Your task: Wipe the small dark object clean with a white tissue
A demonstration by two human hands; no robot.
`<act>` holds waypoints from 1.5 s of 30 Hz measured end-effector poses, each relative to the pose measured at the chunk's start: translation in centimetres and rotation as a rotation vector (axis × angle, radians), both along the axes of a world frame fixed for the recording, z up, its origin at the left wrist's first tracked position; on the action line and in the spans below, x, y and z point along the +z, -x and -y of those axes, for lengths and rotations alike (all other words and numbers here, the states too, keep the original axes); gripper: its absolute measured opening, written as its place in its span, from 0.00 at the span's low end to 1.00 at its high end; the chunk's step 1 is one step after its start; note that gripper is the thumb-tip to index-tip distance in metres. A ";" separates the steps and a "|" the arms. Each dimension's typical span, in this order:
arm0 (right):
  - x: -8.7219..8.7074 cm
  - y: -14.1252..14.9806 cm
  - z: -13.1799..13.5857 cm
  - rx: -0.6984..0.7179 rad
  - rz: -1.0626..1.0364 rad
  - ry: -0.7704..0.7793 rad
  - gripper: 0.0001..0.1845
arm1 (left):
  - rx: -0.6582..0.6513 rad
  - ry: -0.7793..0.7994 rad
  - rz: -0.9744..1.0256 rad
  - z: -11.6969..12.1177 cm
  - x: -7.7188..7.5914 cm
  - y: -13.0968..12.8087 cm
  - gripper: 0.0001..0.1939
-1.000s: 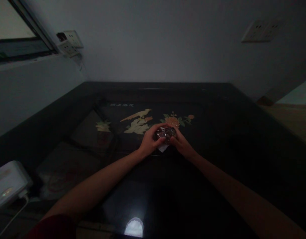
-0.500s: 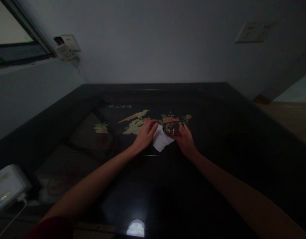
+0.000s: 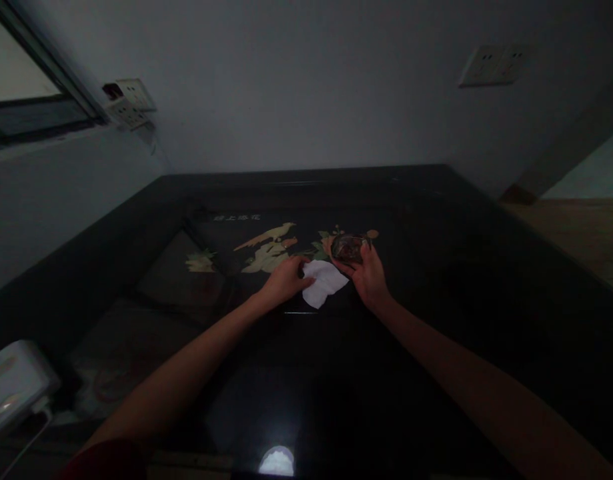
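The scene is dim. My left hand [image 3: 285,282] is curled with its fingertips pinching the left edge of a white tissue [image 3: 322,283] that lies on the dark glossy table [image 3: 436,280]. My right hand [image 3: 367,279] is closed around a small clear glass object [image 3: 348,247], held just above the tissue's far right corner. The tissue lies between the two hands. Under them the tabletop bears a painted bird and flower picture [image 3: 276,245].
A white device with a cable [image 3: 14,385] sits at the table's near left corner. Wall sockets [image 3: 126,100] hang at the left by a window, and further sockets [image 3: 492,65] at the upper right. Wooden floor [image 3: 576,230] lies beyond the table's right edge.
Both hands held the glass object wrapped in the tissue; now they have parted. The tissue lies spread on the table under my left fingers, and my right hand keeps the glass.
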State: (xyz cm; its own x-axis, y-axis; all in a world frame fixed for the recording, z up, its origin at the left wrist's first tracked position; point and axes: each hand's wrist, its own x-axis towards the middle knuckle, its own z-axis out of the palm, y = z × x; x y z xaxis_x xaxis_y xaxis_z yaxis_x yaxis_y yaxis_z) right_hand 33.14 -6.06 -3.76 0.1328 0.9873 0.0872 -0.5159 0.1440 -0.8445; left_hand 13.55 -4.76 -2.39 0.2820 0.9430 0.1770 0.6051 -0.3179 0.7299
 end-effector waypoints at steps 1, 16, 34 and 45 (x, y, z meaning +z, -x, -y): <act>0.1 0.0 0.1 0.010 0.011 -0.008 0.22 | 0.000 0.022 0.038 -0.1 0.0 0.1 0.19; -0.2 0.0 0.9 0.001 0.239 -0.144 0.27 | 0.157 0.334 0.887 -0.7 1.6 -0.1 0.08; -0.3 1.9 1.6 0.176 -0.022 0.016 0.29 | -0.251 0.047 0.817 3.0 3.0 -2.2 0.22; -0.3 2.1 1.6 0.258 0.020 -0.040 0.31 | -0.205 -0.187 0.484 3.1 2.4 -2.3 0.21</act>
